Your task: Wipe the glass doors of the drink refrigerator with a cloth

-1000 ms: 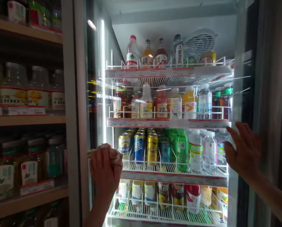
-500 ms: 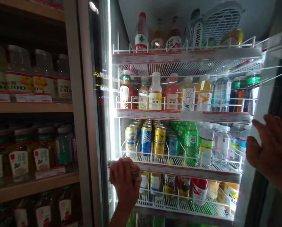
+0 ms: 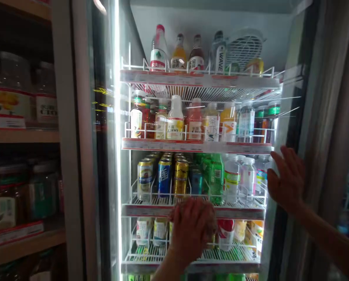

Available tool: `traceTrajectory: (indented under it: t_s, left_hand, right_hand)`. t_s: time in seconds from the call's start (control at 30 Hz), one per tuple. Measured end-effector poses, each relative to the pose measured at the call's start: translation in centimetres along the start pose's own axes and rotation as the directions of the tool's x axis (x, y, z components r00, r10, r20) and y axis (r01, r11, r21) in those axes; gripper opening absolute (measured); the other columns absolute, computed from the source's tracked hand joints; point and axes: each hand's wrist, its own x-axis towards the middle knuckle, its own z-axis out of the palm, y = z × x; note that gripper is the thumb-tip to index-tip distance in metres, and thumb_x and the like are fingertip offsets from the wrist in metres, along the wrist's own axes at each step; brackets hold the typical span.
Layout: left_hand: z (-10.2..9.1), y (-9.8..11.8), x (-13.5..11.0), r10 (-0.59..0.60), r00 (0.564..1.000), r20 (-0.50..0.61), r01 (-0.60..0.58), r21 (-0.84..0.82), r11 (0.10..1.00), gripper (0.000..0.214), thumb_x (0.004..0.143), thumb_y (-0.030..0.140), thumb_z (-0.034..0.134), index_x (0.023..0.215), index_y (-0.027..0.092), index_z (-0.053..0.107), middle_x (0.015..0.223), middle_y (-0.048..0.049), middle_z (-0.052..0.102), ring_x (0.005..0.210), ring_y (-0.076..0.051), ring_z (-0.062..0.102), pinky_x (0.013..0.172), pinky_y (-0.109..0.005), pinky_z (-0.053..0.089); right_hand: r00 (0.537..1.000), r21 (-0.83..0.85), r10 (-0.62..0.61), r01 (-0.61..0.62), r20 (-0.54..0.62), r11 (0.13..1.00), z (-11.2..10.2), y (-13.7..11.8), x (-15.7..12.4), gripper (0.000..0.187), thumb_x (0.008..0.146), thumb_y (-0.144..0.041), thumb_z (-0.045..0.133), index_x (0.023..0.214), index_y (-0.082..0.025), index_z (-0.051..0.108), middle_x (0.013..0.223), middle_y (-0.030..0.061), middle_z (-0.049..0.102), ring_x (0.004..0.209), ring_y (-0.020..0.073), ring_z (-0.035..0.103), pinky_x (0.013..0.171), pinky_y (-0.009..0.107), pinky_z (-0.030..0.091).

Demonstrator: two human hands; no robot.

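Since half a second ago, the left hand (image 3: 190,230) has slid across from the left side of the lit cooler to its middle, taking the crumpled cloth (image 3: 211,220) along, while the right hand (image 3: 288,179) stays raised by the cooler's right edge. From where I stand, the left hand is closed over that cloth, its fingers bunched on it. It sits in front of the third shelf's front strip (image 3: 151,211), just below the gold can (image 3: 180,177); the blue can (image 3: 164,177) stands to the left of that one. The right hand is wide, fingers spread and pointing up; I can't tell whether it touches the glass (image 3: 104,117), which carries yellow reflections on its left side.

Behind the glass, a green bottle (image 3: 216,175) stands upright to the right of the cans. On the top shelf I see a red-capped bottle (image 3: 158,48) at the left and a round white grille (image 3: 246,45) further right. Left of the cooler, a dim wooden shelf (image 3: 22,136) carries more bottles, blurred in the shadow.
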Motion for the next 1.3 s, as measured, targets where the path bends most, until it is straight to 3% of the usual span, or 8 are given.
traceTrajectory:
  t_s: [0.1, 0.27, 0.53, 0.67, 0.83, 1.0, 1.17, 1.3]
  left_hand:
    - [-0.9, -1.9, 1.2, 0.141, 0.990, 0.018, -0.140, -0.018, 0.990, 0.057, 0.086, 0.041, 0.048, 0.140, 0.025, 0.038, 0.146, 0.0002, 0.039, 0.139, -0.019, 0.026, 0.118, -0.040, 0.010]
    - [-3.2, -8.4, 4.6, -0.236, 0.940, -0.245, 0.288, 0.203, 0.936, 0.071, 0.084, 0.034, 0.052, 0.147, 0.018, 0.021, 0.154, -0.0096, 0.016, 0.141, -0.031, 0.018, 0.114, -0.051, 0.017]
    - [3.4, 7.4, 6.9, 0.353, 0.928, 0.117, -0.350, -0.049, 0.935, 0.058, 0.086, 0.042, 0.044, 0.139, 0.018, 0.040, 0.150, -0.0032, 0.031, 0.142, -0.025, 0.016, 0.118, -0.047, 0.003]
    - [1.5, 3.1, 9.0, 0.397, 0.913, 0.092, -0.392, -0.066, 0.918, 0.054, 0.088, 0.041, 0.042, 0.138, 0.020, 0.041, 0.148, -0.0004, 0.036, 0.142, -0.020, 0.019, 0.119, -0.041, 0.004]
    - [-0.7, -2.0, 10.0, -0.155, 0.977, -0.149, 0.168, 0.079, 0.983, 0.066, 0.086, 0.034, 0.048, 0.145, 0.014, 0.026, 0.153, -0.0117, 0.020, 0.144, -0.026, 0.010, 0.117, -0.049, 0.007]
    - [0.4, -0.2, 9.8, 0.200, 0.980, 0.020, -0.199, -0.052, 0.979, 0.056, 0.087, 0.039, 0.044, 0.140, 0.022, 0.038, 0.146, -0.0008, 0.039, 0.143, -0.019, 0.015, 0.119, -0.042, 0.005]
    - [-1.0, -3.7, 13.0, -0.166, 0.963, -0.212, 0.199, 0.145, 0.969, 0.063, 0.087, 0.035, 0.047, 0.142, 0.012, 0.031, 0.150, -0.0159, 0.028, 0.143, -0.029, 0.014, 0.115, -0.051, 0.011]
    - [0.2, 0.0, 11.9, 0.261, 0.965, 0.034, -0.263, 0.056, 0.963, 0.057, 0.088, 0.042, 0.042, 0.140, 0.019, 0.037, 0.149, -0.0058, 0.034, 0.143, -0.026, 0.014, 0.117, -0.048, 0.005]
  right_hand:
    - [0.998, -0.006, -0.004, 0.004, 0.057, 1.000, -0.3, -0.2, 0.0, 0.051, 0.089, -0.030, 0.044, 0.139, -0.024, 0.040, 0.144, 0.0112, 0.041, 0.136, 0.0260, 0.035, 0.109, 0.048, 0.030]
    - [0.997, -0.010, 0.039, -0.038, 0.074, 0.999, -0.4, -0.8, 0.1, 0.050, 0.091, -0.030, 0.038, 0.141, -0.023, 0.036, 0.147, 0.0102, 0.038, 0.139, 0.0240, 0.030, 0.110, 0.048, 0.026]
    - [0.997, 0.022, 0.025, -0.027, 0.075, 0.999, -0.6, -0.7, 0.2, 0.054, 0.091, -0.026, 0.041, 0.144, -0.031, 0.029, 0.149, 0.0054, 0.035, 0.139, 0.0232, 0.030, 0.112, 0.047, 0.025]
    - [0.996, 0.045, 0.015, -0.020, 0.090, 0.999, -0.7, -0.5, 0.2, 0.055, 0.090, -0.021, 0.041, 0.144, -0.029, 0.030, 0.149, 0.0061, 0.035, 0.139, 0.0232, 0.030, 0.112, 0.047, 0.026]
    - [0.997, 0.041, 0.022, -0.025, 0.078, 0.999, -0.6, -0.8, 0.2, 0.056, 0.090, -0.020, 0.041, 0.144, -0.029, 0.029, 0.150, 0.0051, 0.033, 0.139, 0.0229, 0.029, 0.113, 0.047, 0.024]
    - [0.995, 0.035, 0.029, -0.032, 0.094, 0.999, -0.7, -1.0, 0.3, 0.057, 0.090, -0.021, 0.040, 0.145, -0.030, 0.027, 0.150, 0.0051, 0.032, 0.139, 0.0229, 0.029, 0.113, 0.048, 0.024]
    - [0.992, -0.009, 0.061, -0.060, 0.110, 0.998, -0.5, -1.5, 0.1, 0.058, 0.091, -0.024, 0.040, 0.146, -0.029, 0.024, 0.150, 0.0074, 0.033, 0.139, 0.0246, 0.030, 0.112, 0.051, 0.022]
    - [0.988, -0.033, 0.118, -0.115, 0.098, 0.993, -0.3, -2.1, -0.3, 0.058, 0.091, -0.023, 0.038, 0.146, -0.029, 0.022, 0.150, 0.0075, 0.032, 0.140, 0.0243, 0.028, 0.113, 0.051, 0.021]
